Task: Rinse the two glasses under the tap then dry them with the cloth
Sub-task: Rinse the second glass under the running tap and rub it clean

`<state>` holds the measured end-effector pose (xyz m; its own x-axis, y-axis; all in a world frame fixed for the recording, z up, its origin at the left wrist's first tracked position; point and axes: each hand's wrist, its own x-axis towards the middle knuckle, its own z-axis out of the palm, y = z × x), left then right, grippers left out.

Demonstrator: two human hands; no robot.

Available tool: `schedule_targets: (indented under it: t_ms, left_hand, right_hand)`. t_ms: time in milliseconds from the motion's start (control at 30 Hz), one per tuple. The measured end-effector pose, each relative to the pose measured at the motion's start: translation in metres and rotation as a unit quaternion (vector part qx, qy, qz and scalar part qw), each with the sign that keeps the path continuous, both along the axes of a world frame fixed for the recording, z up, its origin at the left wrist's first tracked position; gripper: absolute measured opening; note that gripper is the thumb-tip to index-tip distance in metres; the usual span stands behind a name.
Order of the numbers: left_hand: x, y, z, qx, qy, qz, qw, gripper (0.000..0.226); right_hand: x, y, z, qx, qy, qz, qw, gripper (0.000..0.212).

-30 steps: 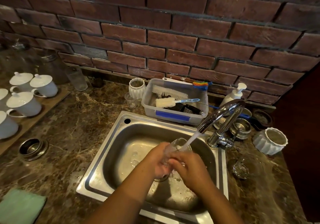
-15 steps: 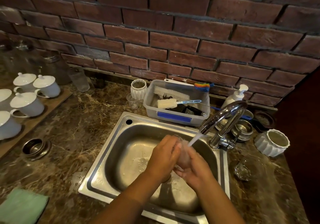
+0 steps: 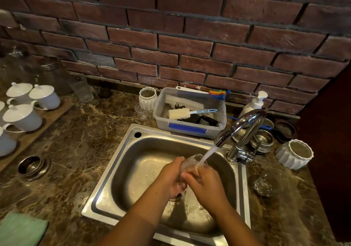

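Glass (image 3: 190,163), gripped by left hand (image 3: 171,177) and right hand (image 3: 206,183) mid-frame, tilts toward the tap (image 3: 238,127) so water runs inside.

Both hands hide most of the glass (image 3: 190,162). The green cloth (image 3: 21,229) is cut off at the counter's near-left corner.

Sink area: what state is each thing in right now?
tap: running
glass: held under the stream
left hand: gripping the glass
right hand: gripping the glass
second glass: on the counter, right of the sink
cloth: lying flat, unused
white cups: lids on
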<state>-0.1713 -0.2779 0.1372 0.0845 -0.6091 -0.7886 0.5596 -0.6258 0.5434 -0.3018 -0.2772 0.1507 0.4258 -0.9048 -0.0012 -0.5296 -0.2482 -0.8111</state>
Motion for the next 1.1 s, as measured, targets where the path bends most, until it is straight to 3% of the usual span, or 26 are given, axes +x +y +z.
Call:
schedule_targets:
  t_ms: [100, 167, 233, 333, 367, 400, 433, 467, 567, 633, 700, 767, 867, 967, 1100]
  left_hand:
    - [-0.013, -0.001, -0.002, -0.086, -0.18, -0.014, 0.98, 0.027]
    - [-0.018, 0.004, -0.002, -0.188, -0.309, -0.045, 0.931, 0.025]
    - [-0.019, 0.01, -0.006, -0.289, -0.413, -0.08, 0.86, 0.023]
    - [-0.014, 0.013, -0.012, -0.368, -0.563, -0.204, 0.711, 0.031]
    - [-0.012, 0.012, -0.012, -0.374, -0.594, -0.231, 0.674, 0.029]
    - [-0.01, 0.01, -0.012, -0.375, -0.601, -0.241, 0.663, 0.024]
    - [-0.011, 0.01, -0.01, -0.368, -0.588, -0.236, 0.681, 0.021]
    - [-0.013, 0.009, -0.006, -0.352, -0.554, -0.22, 0.722, 0.02]
    - [-0.022, 0.003, 0.003, -0.247, -0.392, -0.131, 0.877, 0.023]
    - [-0.024, -0.003, 0.01, -0.129, -0.247, -0.075, 0.957, 0.025]
    - [-0.017, -0.007, 0.02, -0.017, -0.077, -0.033, 0.996, 0.026]
    - [-0.01, -0.005, 0.023, 0.022, 0.018, -0.024, 0.999, 0.027]
    - [-0.013, -0.005, 0.017, -0.002, 0.005, 0.012, 1.0, 0.03]
    - [-0.024, -0.008, 0.01, -0.078, -0.124, 0.022, 0.989, 0.027]
    - [-0.025, -0.004, 0.004, -0.223, -0.342, -0.017, 0.913, 0.023]
  right_hand:
    - [0.01, 0.003, -0.002, 0.108, -0.134, -0.13, 0.976, 0.015]
    - [0.013, -0.001, -0.003, 0.208, -0.201, -0.222, 0.931, 0.01]
    - [0.011, -0.008, -0.002, 0.324, -0.284, -0.269, 0.861, 0.016]
    - [0.003, -0.016, -0.001, 0.481, -0.342, -0.293, 0.752, 0.023]
    - [0.001, -0.018, -0.002, 0.501, -0.343, -0.291, 0.739, 0.024]
    - [0.0, -0.019, -0.004, 0.505, -0.344, -0.288, 0.738, 0.025]
    - [0.001, -0.019, -0.005, 0.495, -0.344, -0.287, 0.744, 0.026]
    - [0.002, -0.019, -0.006, 0.471, -0.337, -0.29, 0.762, 0.027]
    - [0.009, -0.017, -0.002, 0.324, -0.267, -0.28, 0.863, 0.032]
    - [0.01, -0.014, 0.002, 0.196, -0.194, -0.243, 0.93, 0.028]
    - [0.007, -0.01, 0.003, 0.08, -0.113, -0.168, 0.976, 0.027]
    - [0.004, -0.005, 0.0, -0.004, -0.058, -0.099, 0.993, 0.018]
    - [0.003, 0.0, -0.003, -0.063, -0.05, -0.097, 0.992, 0.012]
    - [0.012, -0.002, -0.003, 0.025, -0.13, -0.174, 0.976, 0.024]
    - [0.019, -0.01, 0.0, 0.216, -0.245, -0.282, 0.902, 0.013]
